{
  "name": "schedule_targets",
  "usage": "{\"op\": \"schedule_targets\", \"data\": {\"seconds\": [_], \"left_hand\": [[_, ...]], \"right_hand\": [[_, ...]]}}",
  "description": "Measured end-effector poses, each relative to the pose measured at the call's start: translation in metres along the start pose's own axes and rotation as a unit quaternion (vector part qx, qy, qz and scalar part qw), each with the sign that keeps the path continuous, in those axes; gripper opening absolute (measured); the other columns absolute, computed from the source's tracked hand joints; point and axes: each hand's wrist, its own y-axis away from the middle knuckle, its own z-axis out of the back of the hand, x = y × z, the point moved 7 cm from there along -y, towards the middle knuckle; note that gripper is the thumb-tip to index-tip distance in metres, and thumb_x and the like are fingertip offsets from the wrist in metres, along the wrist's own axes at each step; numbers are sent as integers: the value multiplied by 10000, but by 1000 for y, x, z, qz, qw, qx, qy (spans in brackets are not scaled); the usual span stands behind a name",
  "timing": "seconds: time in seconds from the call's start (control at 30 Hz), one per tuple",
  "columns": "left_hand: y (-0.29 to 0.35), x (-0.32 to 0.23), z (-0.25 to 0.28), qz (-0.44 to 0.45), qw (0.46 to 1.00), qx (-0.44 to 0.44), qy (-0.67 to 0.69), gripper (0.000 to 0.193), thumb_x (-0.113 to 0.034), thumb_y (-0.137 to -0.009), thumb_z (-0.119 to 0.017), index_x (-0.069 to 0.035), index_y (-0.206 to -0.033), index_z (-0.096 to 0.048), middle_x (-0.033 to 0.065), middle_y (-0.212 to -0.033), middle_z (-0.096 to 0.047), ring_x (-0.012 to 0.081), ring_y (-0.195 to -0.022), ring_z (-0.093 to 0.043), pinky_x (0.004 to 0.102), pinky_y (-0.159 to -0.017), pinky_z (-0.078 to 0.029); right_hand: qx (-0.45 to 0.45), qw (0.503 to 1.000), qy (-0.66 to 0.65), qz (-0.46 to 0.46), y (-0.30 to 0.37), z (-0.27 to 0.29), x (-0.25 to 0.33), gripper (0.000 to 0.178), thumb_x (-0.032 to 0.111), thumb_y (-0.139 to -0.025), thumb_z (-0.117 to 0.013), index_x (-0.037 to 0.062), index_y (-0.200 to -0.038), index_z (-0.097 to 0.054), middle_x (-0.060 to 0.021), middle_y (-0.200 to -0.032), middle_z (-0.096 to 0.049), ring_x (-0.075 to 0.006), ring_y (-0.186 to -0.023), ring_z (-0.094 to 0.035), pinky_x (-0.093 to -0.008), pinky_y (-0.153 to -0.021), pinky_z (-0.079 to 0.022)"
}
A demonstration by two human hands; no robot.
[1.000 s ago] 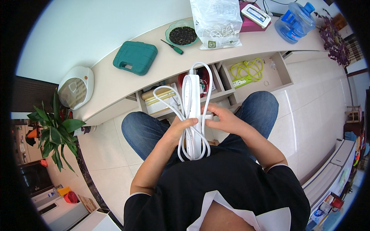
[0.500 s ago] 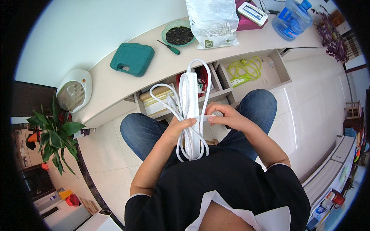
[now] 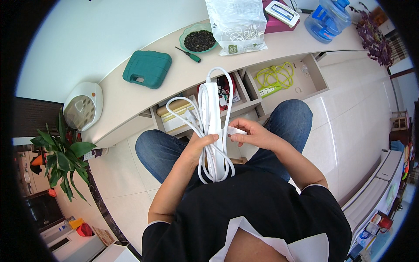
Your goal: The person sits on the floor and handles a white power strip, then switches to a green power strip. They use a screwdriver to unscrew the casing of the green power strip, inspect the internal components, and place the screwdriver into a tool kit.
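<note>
A white power strip (image 3: 213, 111) stands lengthwise before my body, its white cord (image 3: 173, 114) looped along and around it. My left hand (image 3: 197, 146) is closed around the strip and the cord bundle from the left, thumb across the front. Just to the right, my right hand (image 3: 254, 132) pinches a short, pale white strip (image 3: 235, 130) between thumb and fingers. The far end of that strip reaches the cord at the power strip's right edge; whether it is attached there I cannot tell.
Beyond my knees, one open drawer (image 3: 321, 74) holds a yellow-green extension cord (image 3: 275, 78); another drawer has boxes and cables. On the long counter (image 3: 183, 72) lie a green tool case (image 3: 147, 69), a screwdriver (image 3: 190, 55), a bowl of dark seeds (image 3: 200, 40) and a plastic bag (image 3: 239, 30).
The pale strip no longer stretches across the power strip's face toward my left thumb. My right hand now holds it at the right side, slightly tilted. My left hand keeps its grip.
</note>
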Motion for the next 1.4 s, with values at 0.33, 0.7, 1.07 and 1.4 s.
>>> {"op": "schedule_targets", "data": {"seconds": [0.33,0.7,1.07,1.4], "left_hand": [[5,-6,-9,5,1000,0,-9,673,-178,-683,-656,59,-1249,-378,150,-1039,-551,209,-904,-574,317,-773,-491],[3,-3,-5,-20,999,-7,-30,800,-273,-652,-666,9,-1315,-320,135,-896,-556,194,-701,-595,284,-612,-511],[2,1,-1,-28,999,-20,-20,679,-333,-678,-676,53,-1168,-410,127,-758,-554,186,-647,-574,274,-559,-482],[0,7,7,-30,999,-41,-9,702,-360,-684,-685,50,-1184,-410,120,-748,-550,184,-634,-562,274,-539,-467]], "right_hand": [[61,996,33,-59,-5,-3,3,333,185,-847,-640,47,-1074,-438,-36,-949,-572,-90,-823,-540,-227,-624,-460],[29,988,150,-15,-5,25,12,480,275,-810,-685,32,-1149,-447,-69,-926,-579,-119,-820,-535,-250,-679,-442],[44,996,63,-48,1,28,9,337,311,-884,-585,41,-1085,-572,-8,-947,-577,-90,-869,-530,-251,-724,-476],[44,999,23,-21,5,24,16,242,240,-883,-587,41,-1022,-582,-10,-937,-576,-80,-864,-524,-246,-724,-475]]}}
